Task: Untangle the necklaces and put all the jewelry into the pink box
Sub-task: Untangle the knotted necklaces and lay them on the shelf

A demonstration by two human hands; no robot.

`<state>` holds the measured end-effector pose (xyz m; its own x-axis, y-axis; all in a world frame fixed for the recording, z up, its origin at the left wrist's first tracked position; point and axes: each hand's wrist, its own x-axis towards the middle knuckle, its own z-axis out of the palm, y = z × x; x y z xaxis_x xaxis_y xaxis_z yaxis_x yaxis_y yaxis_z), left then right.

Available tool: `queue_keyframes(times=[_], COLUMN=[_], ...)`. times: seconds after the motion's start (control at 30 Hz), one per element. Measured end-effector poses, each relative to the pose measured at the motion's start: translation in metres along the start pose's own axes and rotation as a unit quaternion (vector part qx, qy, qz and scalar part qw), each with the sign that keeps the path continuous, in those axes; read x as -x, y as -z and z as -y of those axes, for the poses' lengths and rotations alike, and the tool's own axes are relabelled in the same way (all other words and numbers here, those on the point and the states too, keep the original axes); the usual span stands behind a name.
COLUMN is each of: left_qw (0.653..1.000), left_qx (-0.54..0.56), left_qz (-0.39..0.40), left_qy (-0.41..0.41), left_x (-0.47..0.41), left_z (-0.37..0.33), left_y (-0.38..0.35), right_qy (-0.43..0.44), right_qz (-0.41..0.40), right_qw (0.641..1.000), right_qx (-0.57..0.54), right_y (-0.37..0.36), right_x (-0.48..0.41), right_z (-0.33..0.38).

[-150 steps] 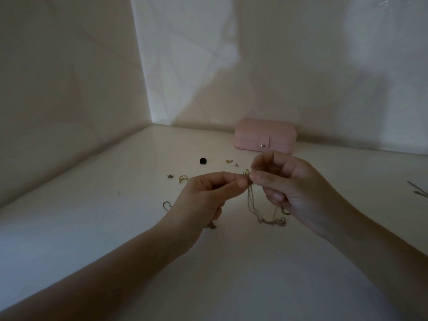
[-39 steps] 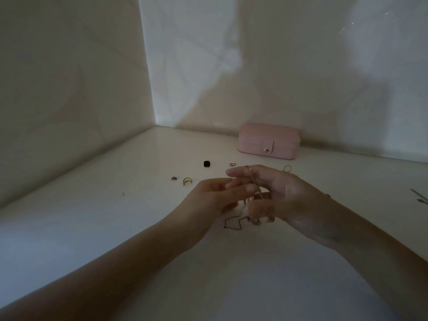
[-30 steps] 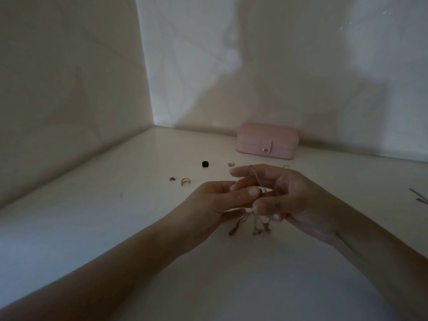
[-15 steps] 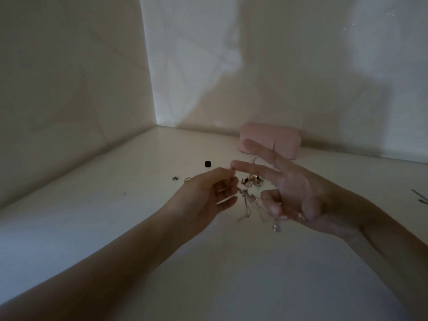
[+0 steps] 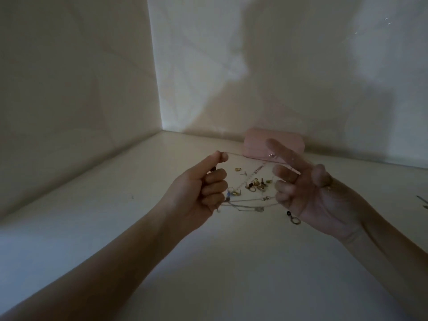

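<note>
Thin necklace chains (image 5: 249, 203) stretch in the air between my two raised hands. My left hand (image 5: 200, 188) pinches one strand between thumb and forefinger, its other fingers curled round the lower strands. My right hand (image 5: 308, 191) has its fingers spread, palm toward me, with chains looped over the fingers. A small ring clasp (image 5: 296, 220) dangles below it. A knot of gold pendants (image 5: 256, 184) hangs midway between the hands. The closed pink box (image 5: 259, 141) sits at the back by the wall, partly behind my right forefinger.
Small gold pieces (image 5: 238, 169) lie on the white surface (image 5: 231, 262) before the box. Walls meet in a corner at the back left. A thin dark object (image 5: 422, 200) lies at the far right edge.
My hands have moved apart and risen, pulling the chains taut between them. Five seconds ago both hands pinched the tangle close together.
</note>
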<state>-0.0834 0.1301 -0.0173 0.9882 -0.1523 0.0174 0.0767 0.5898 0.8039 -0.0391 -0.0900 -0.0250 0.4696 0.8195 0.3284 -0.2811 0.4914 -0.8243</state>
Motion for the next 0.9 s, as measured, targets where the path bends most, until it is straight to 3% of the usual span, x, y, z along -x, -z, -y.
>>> queue_keyframes(times=[0.13,0.23,0.33,0.47,0.8,0.9], left_qw=[0.999,0.995,0.987,0.951,0.888,0.879], left_qx=[0.012,0.096,0.104,0.140,0.074,0.039], left_qz=[-0.019,-0.009,0.105,0.210,0.405,0.441], left_qy=[-0.031,-0.033,0.056,0.180,0.203,0.176], left_x=[-0.002,-0.001,-0.001,0.000,0.007,0.000], left_z=[-0.002,-0.010,-0.016,-0.019,-0.027,-0.022], left_y=[0.001,0.007,0.016,0.027,0.033,0.037], right_qy=[-0.079,-0.098,-0.031,0.018,-0.090,-0.132], right_qz=[0.115,0.089,0.039,0.061,0.015,0.019], right_qw=[0.990,0.991,0.998,0.994,0.996,0.990], right_qx=[-0.029,0.023,0.040,-0.085,0.014,0.036], right_y=[-0.009,-0.005,0.002,0.006,0.026,0.023], right_x=[0.000,0.004,0.003,0.006,0.024,0.022], right_z=[0.000,-0.003,-0.004,0.016,0.028,0.027])
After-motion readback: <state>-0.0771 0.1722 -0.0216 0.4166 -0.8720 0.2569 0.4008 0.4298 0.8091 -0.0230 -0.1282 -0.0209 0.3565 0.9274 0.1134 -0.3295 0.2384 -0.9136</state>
